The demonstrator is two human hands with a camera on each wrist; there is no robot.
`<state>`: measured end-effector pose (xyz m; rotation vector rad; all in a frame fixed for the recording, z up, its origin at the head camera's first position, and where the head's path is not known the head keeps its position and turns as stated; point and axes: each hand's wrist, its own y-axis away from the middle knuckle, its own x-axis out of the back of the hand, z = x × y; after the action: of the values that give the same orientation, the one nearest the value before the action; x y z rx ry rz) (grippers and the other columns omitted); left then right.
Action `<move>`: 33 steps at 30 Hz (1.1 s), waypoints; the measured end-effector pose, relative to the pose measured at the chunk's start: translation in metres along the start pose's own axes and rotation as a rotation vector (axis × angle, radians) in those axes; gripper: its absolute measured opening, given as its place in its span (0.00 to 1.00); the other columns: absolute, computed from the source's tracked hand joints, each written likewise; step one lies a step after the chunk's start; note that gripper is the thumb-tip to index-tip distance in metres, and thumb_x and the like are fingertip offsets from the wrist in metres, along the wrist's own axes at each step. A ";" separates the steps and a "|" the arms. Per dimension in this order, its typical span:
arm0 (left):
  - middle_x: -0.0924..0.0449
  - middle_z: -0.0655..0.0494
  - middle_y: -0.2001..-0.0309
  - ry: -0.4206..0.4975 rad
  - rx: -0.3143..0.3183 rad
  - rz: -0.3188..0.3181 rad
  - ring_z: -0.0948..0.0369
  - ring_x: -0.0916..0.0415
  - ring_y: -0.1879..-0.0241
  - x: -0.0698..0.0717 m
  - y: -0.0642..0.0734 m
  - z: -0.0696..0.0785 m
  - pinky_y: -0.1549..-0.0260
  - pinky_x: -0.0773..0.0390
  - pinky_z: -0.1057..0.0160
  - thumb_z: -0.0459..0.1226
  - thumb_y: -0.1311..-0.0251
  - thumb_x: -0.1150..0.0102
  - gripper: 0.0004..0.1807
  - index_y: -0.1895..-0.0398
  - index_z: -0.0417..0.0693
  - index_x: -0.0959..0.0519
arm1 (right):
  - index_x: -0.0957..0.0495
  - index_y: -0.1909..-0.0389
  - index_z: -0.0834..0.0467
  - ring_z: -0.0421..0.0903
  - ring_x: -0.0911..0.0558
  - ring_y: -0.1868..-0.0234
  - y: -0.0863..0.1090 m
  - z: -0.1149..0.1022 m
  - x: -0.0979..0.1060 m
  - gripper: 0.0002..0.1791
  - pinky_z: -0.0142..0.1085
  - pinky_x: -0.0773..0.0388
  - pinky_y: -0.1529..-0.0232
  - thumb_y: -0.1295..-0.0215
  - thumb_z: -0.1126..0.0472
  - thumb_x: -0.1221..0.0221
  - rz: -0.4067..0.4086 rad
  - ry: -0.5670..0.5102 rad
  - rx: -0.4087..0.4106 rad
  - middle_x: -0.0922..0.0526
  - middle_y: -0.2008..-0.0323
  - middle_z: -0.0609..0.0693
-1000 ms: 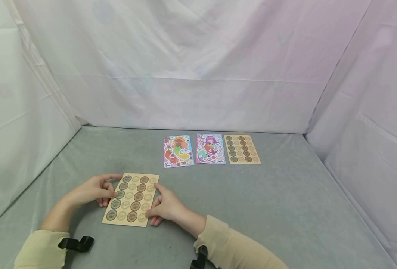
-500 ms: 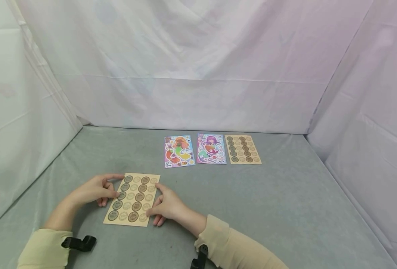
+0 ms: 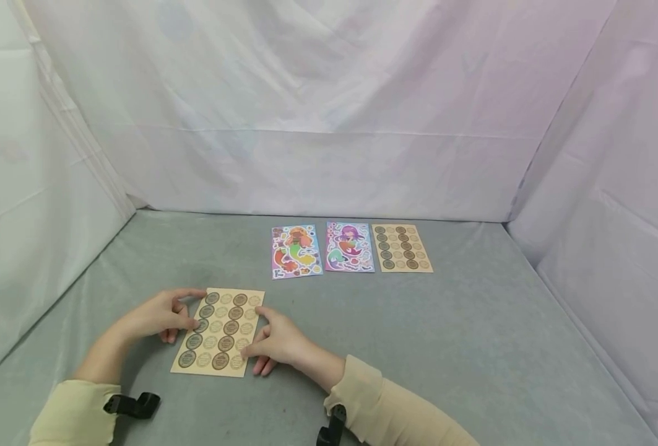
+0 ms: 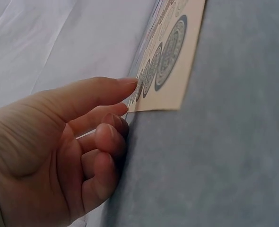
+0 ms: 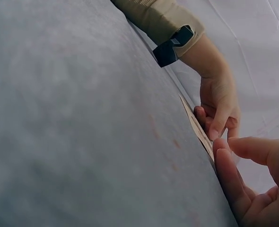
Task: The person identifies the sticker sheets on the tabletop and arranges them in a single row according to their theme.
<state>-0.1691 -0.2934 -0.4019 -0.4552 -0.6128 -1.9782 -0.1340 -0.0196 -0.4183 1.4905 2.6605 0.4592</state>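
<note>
The left hand (image 3: pixel 164 314) is gripping one edge of the paper sheet (image 3: pixel 216 334), the right hand (image 3: pixel 277 339) is gripping the opposite edge, and it's lying between them; uneven tugging could be creasing it right through those round stickers (image 3: pixel 231 327)!

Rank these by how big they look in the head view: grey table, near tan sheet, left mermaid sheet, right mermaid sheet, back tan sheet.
1. Grey table
2. Near tan sheet, perhaps helped by nearness
3. Left mermaid sheet, right mermaid sheet, back tan sheet: too alike to rank
</note>
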 end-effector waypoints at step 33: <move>0.24 0.47 0.72 -0.066 -0.055 0.248 0.56 0.28 0.80 0.004 -0.009 0.029 0.83 0.27 0.62 0.39 0.35 0.42 0.28 0.36 0.32 0.34 | 0.35 0.36 0.65 0.46 0.19 0.80 0.003 -0.020 0.020 0.32 0.37 0.22 0.82 0.39 0.60 0.36 0.044 0.132 0.160 0.20 0.73 0.47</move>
<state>-0.1771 -0.2756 -0.3786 -0.6027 -0.5171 -1.7527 -0.1462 -0.0058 -0.3969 1.6179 2.8312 0.3665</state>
